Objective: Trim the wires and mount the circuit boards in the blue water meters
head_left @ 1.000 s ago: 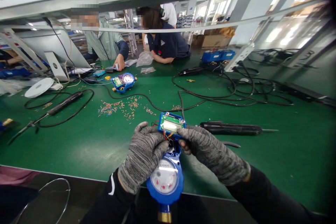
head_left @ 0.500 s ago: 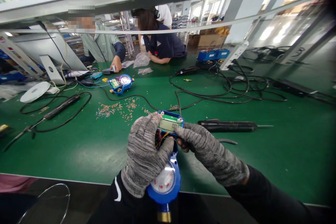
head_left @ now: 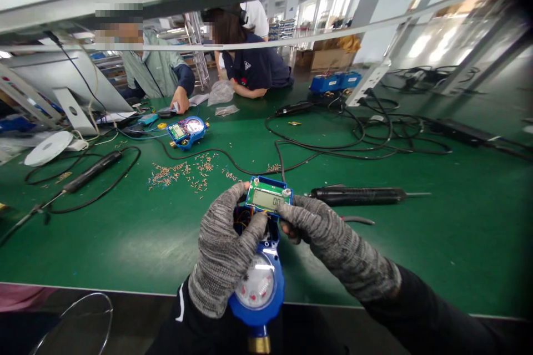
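A blue water meter [head_left: 272,306] with a clear round dial and a brass end lies at the table's front edge, its dial side up. My left hand [head_left: 220,252], in a grey knit glove with bare fingertips, is closed around the meter's body from the left. A green circuit board [head_left: 266,198] with a small LCD reading zeros sits tilted over the meter's open far end. Coloured wires show beneath it. My right hand [head_left: 333,236], gloved alike, pinches the board's right edge between thumb and fingers; part of this grip is hidden.
An electric screwdriver [head_left: 358,195] lies right of the meter, another [head_left: 94,171] at left. Many loose screws [head_left: 166,173] are scattered ahead. A second water meter [head_left: 189,132] stands farther back, near a co-worker's hand [head_left: 180,101]. Black cables [head_left: 333,150] loop across the green table.
The display board shows more fully and is tilted slightly, as my left fingers have drawn back from its face. My right hand keeps its pinch. The whole view has shifted a little.
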Demonstrator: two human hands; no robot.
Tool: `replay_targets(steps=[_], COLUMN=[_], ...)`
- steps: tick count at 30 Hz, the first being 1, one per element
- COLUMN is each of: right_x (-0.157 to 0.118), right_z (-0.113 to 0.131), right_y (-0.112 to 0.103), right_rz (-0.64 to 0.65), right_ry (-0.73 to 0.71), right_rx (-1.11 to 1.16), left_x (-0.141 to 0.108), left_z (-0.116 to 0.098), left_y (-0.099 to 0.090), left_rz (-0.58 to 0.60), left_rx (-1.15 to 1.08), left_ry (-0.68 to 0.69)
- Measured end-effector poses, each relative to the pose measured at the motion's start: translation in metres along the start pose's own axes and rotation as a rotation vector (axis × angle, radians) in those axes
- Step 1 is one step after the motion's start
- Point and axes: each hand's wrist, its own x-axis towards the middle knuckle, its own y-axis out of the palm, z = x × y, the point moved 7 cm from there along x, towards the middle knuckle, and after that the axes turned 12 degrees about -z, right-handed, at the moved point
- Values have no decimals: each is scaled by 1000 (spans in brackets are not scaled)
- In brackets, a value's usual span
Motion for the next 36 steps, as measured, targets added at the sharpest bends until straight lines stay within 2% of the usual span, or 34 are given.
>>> replay_targets(steps=[2,5,7,10,17,24,29,36], right_x=[1,1,0,-3,-8,-12,-11,-11], right_z=[-3,-3,1,8,8,6,7,11], right_y=[-2,-3,-1,-2,-7,-6,-3,4], right_rz=[-7,-13,-9,-54,-218,-263,-283,-316], right_ry=[13,7,-19,-78,-58,-24,-4,-24], right_rx=[-15,-9,10,6,-179,-242,-262,-192], left_x=[-1,-4,-7,-12,-17,-14,-14,-12], left_z=[0,-7,-13,-17,-22,-22,-25,-22], left_y=[-5,-15,-18,-19,-20,-18,-19,-22], left_rz=[-47,-134,-135,-124,-176,-140,-162,-185], left_rx=[-14,21,78,132,170,142,127,133], left_ry=[33,165,246,299,301,195,214,173])
